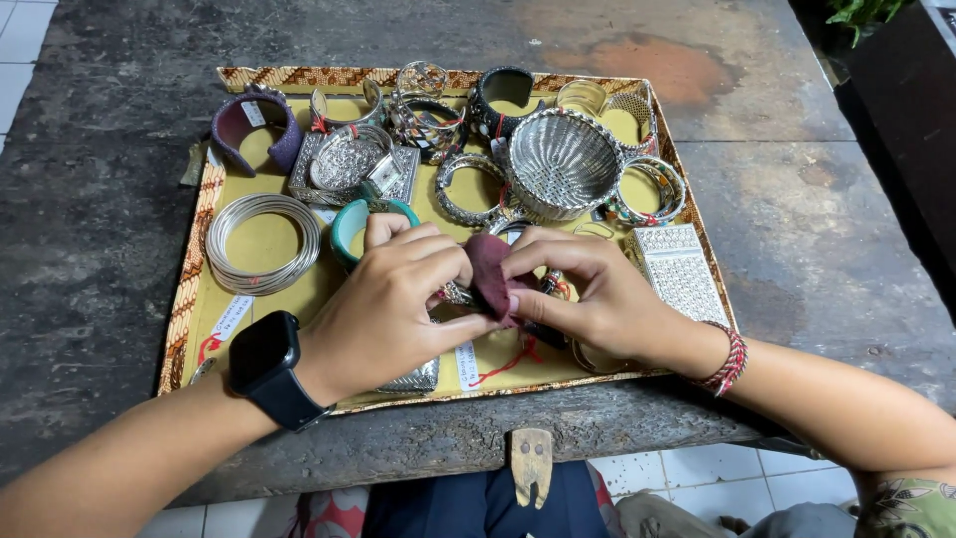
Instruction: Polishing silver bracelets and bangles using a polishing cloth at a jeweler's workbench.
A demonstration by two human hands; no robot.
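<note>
Over the front middle of a shallow yellow tray (204,299) my left hand (393,299) and my right hand (588,289) meet. Together they pinch a dark maroon cloth (490,274), which is wrapped around a small silver piece that is mostly hidden. A black smartwatch (264,359) is on my left wrist and a red braided band (727,361) on my right. Just behind my left hand lies a turquoise bangle (349,224).
The tray holds several bracelets and bangles: a stack of thin silver bangles (261,242), a purple cuff (249,125), a black cuff (505,95), a wide ribbed silver cuff (563,164) and a studded silver cuff (682,271). It rests on a dark worn table (90,229).
</note>
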